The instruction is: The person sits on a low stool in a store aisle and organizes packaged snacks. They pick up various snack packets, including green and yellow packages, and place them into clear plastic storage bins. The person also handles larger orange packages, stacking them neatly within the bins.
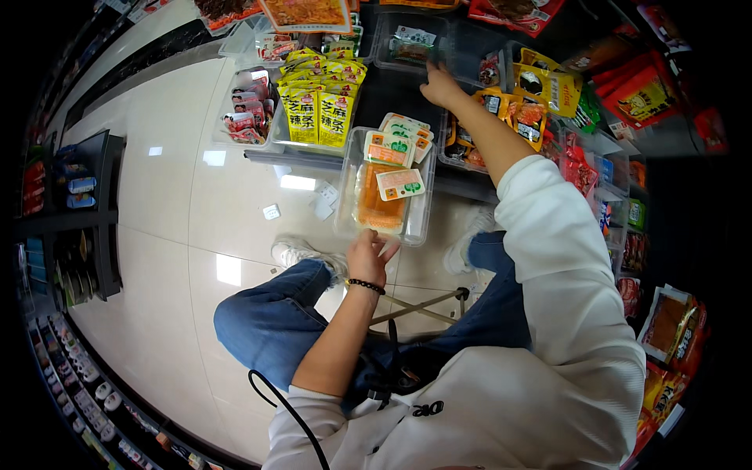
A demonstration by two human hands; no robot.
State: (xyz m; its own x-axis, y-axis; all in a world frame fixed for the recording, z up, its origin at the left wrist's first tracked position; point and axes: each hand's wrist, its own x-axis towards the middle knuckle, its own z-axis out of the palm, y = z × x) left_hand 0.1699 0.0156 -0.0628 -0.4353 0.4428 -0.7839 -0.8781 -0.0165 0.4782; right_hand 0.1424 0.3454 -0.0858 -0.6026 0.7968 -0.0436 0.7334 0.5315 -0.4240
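Note:
My left hand (368,258) is at the near end of a clear plastic bin (421,226), with its fingertips at the rim; whether they grip it is unclear. Inside the bin lie an orange-brown packaged snack (380,205) and several small white-and-orange packets (400,184). My right hand (440,85) reaches forward to the near right edge of another clear bin (385,44), which holds dark snack packets (413,46). Its fingertips are blurred, and I cannot tell whether they touch anything. Yellow snack packets (318,108) stand in a bin left of the dark shelf gap.
Bins of red-and-white packets (249,111) and orange-black packets (529,120) flank the shelf. More snack packs line the right side. Beneath me are a folding stool (420,308) and a tiled floor (158,194) with paper scraps (324,200). Low shelves (106,211) stand at left.

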